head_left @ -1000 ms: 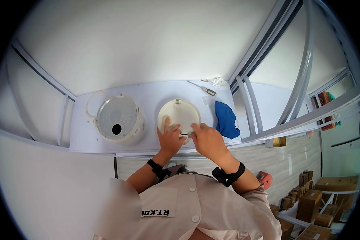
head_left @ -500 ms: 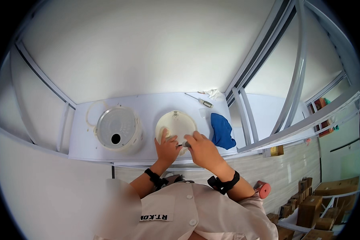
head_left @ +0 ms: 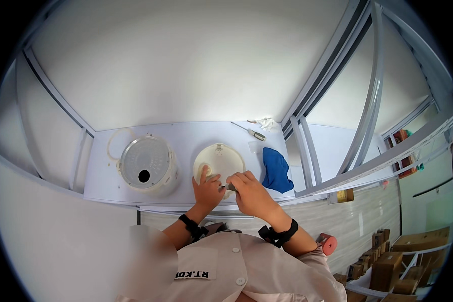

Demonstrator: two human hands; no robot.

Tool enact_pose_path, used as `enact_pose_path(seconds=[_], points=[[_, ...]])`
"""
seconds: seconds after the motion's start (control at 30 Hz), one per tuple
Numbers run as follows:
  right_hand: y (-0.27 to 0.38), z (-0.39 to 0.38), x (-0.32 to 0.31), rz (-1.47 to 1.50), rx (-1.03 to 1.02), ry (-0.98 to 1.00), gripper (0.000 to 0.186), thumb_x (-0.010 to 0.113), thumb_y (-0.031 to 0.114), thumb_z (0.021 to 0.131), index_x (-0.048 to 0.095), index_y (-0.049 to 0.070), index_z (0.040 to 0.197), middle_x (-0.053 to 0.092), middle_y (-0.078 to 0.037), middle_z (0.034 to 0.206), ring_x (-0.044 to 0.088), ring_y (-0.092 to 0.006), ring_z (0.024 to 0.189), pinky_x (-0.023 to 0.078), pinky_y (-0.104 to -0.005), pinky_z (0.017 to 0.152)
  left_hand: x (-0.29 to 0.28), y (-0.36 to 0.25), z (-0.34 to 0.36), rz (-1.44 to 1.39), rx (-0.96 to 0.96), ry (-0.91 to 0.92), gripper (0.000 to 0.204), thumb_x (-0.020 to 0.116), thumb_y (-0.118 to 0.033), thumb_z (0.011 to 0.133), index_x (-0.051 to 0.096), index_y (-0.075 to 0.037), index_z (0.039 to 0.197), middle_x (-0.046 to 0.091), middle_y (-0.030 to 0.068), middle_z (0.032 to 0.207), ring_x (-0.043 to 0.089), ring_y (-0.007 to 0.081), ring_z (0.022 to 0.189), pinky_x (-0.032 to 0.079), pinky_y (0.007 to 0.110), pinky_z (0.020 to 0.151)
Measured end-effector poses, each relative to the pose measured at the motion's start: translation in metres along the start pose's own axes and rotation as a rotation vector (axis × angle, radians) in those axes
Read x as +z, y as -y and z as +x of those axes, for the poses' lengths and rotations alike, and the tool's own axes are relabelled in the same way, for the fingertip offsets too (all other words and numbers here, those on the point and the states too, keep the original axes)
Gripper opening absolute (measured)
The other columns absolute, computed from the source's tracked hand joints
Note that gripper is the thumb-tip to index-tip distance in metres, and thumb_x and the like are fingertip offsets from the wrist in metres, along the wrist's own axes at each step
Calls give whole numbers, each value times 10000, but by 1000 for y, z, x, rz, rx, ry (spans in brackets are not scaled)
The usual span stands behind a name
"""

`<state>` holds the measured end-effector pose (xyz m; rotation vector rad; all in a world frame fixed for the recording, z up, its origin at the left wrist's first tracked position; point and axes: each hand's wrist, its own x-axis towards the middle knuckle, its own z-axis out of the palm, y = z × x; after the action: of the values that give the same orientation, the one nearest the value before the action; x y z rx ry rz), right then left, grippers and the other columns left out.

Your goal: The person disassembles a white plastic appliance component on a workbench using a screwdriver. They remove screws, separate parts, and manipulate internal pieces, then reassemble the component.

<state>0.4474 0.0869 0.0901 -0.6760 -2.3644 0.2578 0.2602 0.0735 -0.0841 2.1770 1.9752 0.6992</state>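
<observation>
Tool [head_left: 231,186] sat clamped in the right hand [head_left: 251,195]; skewed pressure risked jabbing the left hand [head_left: 206,193], spread over the disc [head_left: 229,161].

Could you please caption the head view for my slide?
Left hand at a round cream part, right hand gripping a grey tool, screwdriver beyond.

White disc [head_left: 229,162] — smooth, matt plastic
</observation>
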Motion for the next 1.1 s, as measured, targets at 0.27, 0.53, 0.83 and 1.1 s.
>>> enact_pose_path(seconds=[0.27,0.53,0.83,1.1], points=[[27,8,-7,-202,807,458,284,755,66,839,629,63,1094,652,-138,1074,674,-380,926,568,-461,770,-3,0,-1,17,9,10,199,835,-344,811,822,-146,834,739,-64,1327,307,325,1589,307,811,1044],[10,2,0,-87,191,22,312,781,241,927,633,62,1135,631,-186,1001,718,-399,770,574,-449,610,0,2,-3,13,30,-45,197,840,-329,802,818,-139,848,731,-55,1337,315,341,1584,313,802,1035],[-7,-4,-1,6,158,83,334,775,137,902,619,54,1185,642,-172,1079,698,-410,833,578,-470,661,-3,-1,-2,-14,15,-23,186,847,-305,794,816,-131,853,730,-49,1341,296,336,1593,311,789,1045],[10,-1,3,-54,489,192,431,795,49,870,599,54,1254,664,-164,1086,704,-392,867,565,-459,684,-6,-2,-3,-28,-5,7,178,845,-300,810,808,-142,884,711,-44,1366,290,348,1585,303,771,1047]])
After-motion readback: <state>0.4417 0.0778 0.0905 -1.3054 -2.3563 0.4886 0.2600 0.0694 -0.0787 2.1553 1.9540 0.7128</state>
